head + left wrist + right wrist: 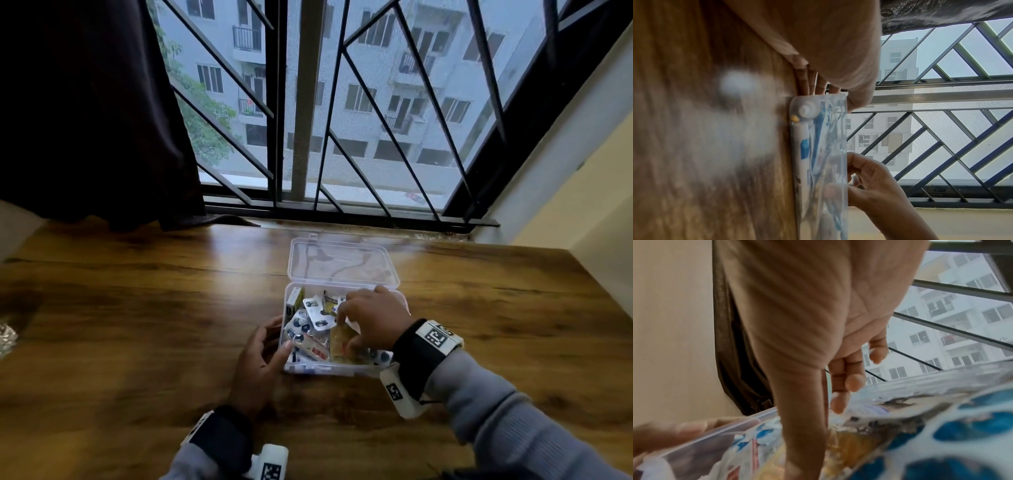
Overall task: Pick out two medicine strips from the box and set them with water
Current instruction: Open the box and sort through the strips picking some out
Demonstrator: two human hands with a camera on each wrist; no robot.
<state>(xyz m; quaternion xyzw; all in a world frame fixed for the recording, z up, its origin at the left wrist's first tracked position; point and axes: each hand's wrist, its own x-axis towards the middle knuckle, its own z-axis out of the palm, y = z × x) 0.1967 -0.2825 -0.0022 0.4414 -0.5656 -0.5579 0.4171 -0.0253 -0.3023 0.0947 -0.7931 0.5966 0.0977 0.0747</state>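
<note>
Medicine strips are sorted in an open clear plastic box [342, 366] on a glossy wood-grain tabletop [137, 325] below a barred window.

The thin-walled box is steadied at its near-left corner by the left hand [260, 363], fingers loosely curved against the wall, lid laid back. The right hand [371, 320] is held inside, thumb and fingertips pressed down on an amber strip [340, 344]; whether it is truly pinched cannot be told. The foil blister strips [310, 320] lie jumbled in the box. They are judged light, thin, bendable and slick, best taken by a free edge, not the blisters. No water is seen.
</note>
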